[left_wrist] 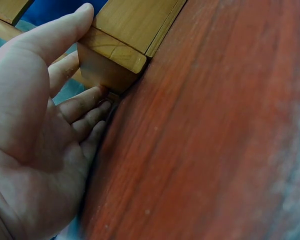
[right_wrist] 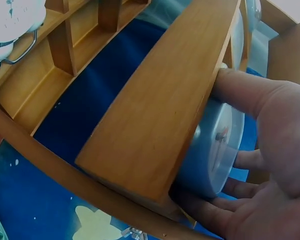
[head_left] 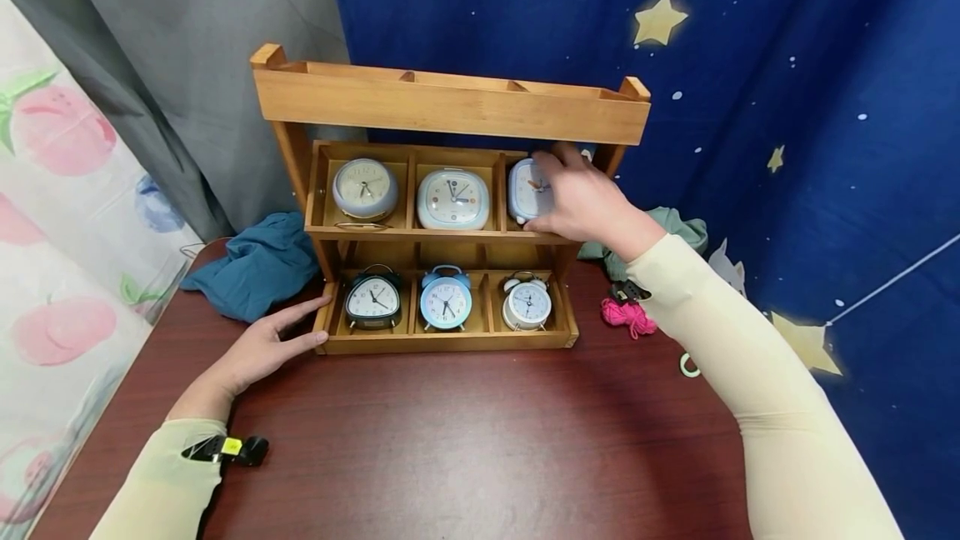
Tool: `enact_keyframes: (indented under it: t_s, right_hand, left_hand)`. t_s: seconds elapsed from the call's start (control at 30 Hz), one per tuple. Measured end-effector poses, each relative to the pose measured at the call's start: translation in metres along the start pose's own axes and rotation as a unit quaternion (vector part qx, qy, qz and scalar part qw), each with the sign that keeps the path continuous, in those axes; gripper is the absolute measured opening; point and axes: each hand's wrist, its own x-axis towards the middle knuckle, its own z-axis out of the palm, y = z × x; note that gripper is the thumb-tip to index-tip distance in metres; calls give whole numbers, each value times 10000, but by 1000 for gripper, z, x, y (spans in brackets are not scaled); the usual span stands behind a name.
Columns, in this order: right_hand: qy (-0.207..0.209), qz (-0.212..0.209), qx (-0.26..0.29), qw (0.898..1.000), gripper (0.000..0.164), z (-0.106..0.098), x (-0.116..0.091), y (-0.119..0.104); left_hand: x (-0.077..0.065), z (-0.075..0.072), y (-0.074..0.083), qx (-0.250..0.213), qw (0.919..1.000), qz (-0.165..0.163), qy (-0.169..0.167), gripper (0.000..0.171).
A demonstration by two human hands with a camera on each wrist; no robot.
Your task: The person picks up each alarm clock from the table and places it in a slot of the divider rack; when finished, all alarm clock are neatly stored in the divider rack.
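Observation:
My right hand (head_left: 581, 197) grips a pale blue rounded-square alarm clock (head_left: 526, 190) in the right compartment of the wooden shelf's middle tier. The hand hides the right part of its dial; in the right wrist view, the clock (right_wrist: 211, 145) sits between thumb and fingers behind the front board. My left hand (head_left: 258, 348) touches the lower left corner of the wooden shelf (head_left: 450, 345), thumb at the front and fingers along the side. Beside the held clock are a light blue clock (head_left: 453, 200) and a round lavender clock (head_left: 365, 189).
The bottom tier holds a black clock (head_left: 372, 302), a blue twin-bell clock (head_left: 446, 302) and a white twin-bell clock (head_left: 527, 304). A teal cloth (head_left: 255, 265) lies left of the shelf. Pink yarn (head_left: 628, 317) and a pale green ring (head_left: 689, 366) lie right.

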Motion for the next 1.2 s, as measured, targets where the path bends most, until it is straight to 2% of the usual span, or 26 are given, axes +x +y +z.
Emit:
enact_keyframes:
  t_s: [0.2, 0.37, 0.53, 0.8, 1.2]
  right_hand:
    - [-25, -50, -241, 9997, 109, 3, 2, 3]
    - [15, -188, -365, 9992, 113, 3, 3, 4]
    - [-39, -148, -368, 9992, 116, 3, 3, 4]
    - [60, -106, -130, 9998, 114, 5, -1, 4]
    - [-250, 27, 302, 9992, 109, 1, -3, 4]
  left_hand:
    - [2, 1, -1, -6, 9999, -7, -122, 69]
    - [2, -1, -2, 32, 9999, -13, -117, 69]
    - [1, -1, -3, 31, 9999, 9, -122, 69]
    - [2, -1, -6, 26, 9999, -25, -125, 68]
    - [1, -2, -2, 33, 9999, -44, -111, 69]
